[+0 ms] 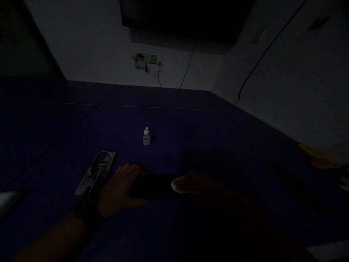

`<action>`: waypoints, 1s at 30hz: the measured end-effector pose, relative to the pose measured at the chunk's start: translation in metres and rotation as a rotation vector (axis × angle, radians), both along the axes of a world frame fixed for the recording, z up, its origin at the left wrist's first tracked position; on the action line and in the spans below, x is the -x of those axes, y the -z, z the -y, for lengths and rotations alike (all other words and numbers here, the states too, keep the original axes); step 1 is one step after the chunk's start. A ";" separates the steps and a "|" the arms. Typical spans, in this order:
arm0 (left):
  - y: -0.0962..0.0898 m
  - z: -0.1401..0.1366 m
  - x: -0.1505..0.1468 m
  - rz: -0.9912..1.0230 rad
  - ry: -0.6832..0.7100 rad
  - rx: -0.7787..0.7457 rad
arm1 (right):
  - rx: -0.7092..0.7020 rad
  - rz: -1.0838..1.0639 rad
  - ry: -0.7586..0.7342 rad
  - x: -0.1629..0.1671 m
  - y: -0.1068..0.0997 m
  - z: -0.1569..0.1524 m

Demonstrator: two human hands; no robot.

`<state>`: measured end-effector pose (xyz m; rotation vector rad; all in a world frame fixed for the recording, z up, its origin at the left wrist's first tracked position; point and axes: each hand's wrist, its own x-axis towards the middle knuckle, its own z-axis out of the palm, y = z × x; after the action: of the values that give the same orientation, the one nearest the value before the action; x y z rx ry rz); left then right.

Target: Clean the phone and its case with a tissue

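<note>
A dark flat slab, likely a phone (158,186), lies lengthwise between my hands on the blue surface. My left hand (121,187), a dark watch on its wrist, grips the slab's left end, thumb at the near edge and fingers at the far edge. With my right hand (195,185) I press a white cloth or wipe (180,184) onto the slab's right part; those fingers are bent over it. Left of my left hand lies a patterned phone case (98,171). Beyond the slab a small white-capped dropper bottle (146,138) stands upright. Dim light hides fine detail.
At the left edge sits a pale flat object (8,202). A long dark item (297,185) lies to the right, near a yellowish thing (317,156) by the wall. Sockets with cables (149,60) and a dark screen (185,18) are on the back wall.
</note>
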<state>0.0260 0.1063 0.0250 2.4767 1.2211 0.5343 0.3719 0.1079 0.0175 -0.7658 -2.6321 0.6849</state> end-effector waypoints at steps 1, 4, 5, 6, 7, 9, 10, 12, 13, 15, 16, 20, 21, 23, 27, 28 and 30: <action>0.000 0.000 0.000 0.002 -0.004 0.002 | -0.011 0.011 0.037 0.001 0.000 -0.003; -0.002 0.000 -0.001 -0.003 -0.031 0.009 | -0.029 0.017 0.035 0.002 -0.005 -0.007; -0.002 0.000 -0.001 -0.004 -0.036 0.012 | -0.018 0.001 -0.011 0.002 -0.007 -0.007; -0.001 0.000 -0.001 -0.003 -0.035 0.012 | 0.002 -0.017 -0.067 0.001 -0.008 -0.005; -0.001 0.000 -0.001 0.000 -0.029 0.010 | 0.026 -0.034 -0.115 0.001 -0.009 -0.003; 0.000 0.000 0.000 0.003 -0.007 0.002 | 0.062 -0.051 -0.137 0.000 -0.009 0.000; 0.000 -0.001 0.000 0.002 0.003 -0.002 | 0.063 -0.050 -0.108 0.001 -0.009 0.000; 0.000 -0.001 0.000 -0.007 0.008 -0.008 | 0.048 -0.033 0.001 0.003 -0.008 -0.001; 0.000 -0.002 0.000 -0.010 0.003 -0.011 | 0.036 -0.027 0.049 0.004 -0.008 -0.003; 0.000 -0.002 -0.001 -0.010 -0.010 -0.016 | 0.032 -0.034 0.057 0.005 -0.010 -0.004; -0.001 -0.002 -0.001 -0.008 -0.014 -0.020 | 0.045 -0.047 0.019 0.006 -0.012 -0.003; -0.003 -0.001 -0.002 -0.004 0.002 -0.026 | 0.131 -0.077 -0.105 0.007 -0.014 0.002; -0.003 -0.001 -0.002 -0.004 0.004 -0.026 | 0.125 -0.075 -0.070 0.008 -0.013 0.002; -0.003 -0.001 -0.003 -0.006 0.001 -0.025 | 0.078 -0.068 0.034 0.011 -0.010 0.000; -0.004 -0.002 -0.003 -0.016 -0.004 -0.032 | 0.024 -0.072 0.066 0.017 -0.013 0.001; -0.004 -0.002 -0.004 -0.018 -0.001 -0.034 | 0.034 -0.072 0.027 0.018 -0.016 0.003; -0.005 -0.002 -0.004 -0.020 0.008 -0.032 | 0.057 -0.075 -0.048 0.019 -0.019 0.007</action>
<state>0.0297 0.1088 0.0295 2.5185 1.2184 0.5328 0.3524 0.1007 0.0367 -0.6809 -2.5804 0.7887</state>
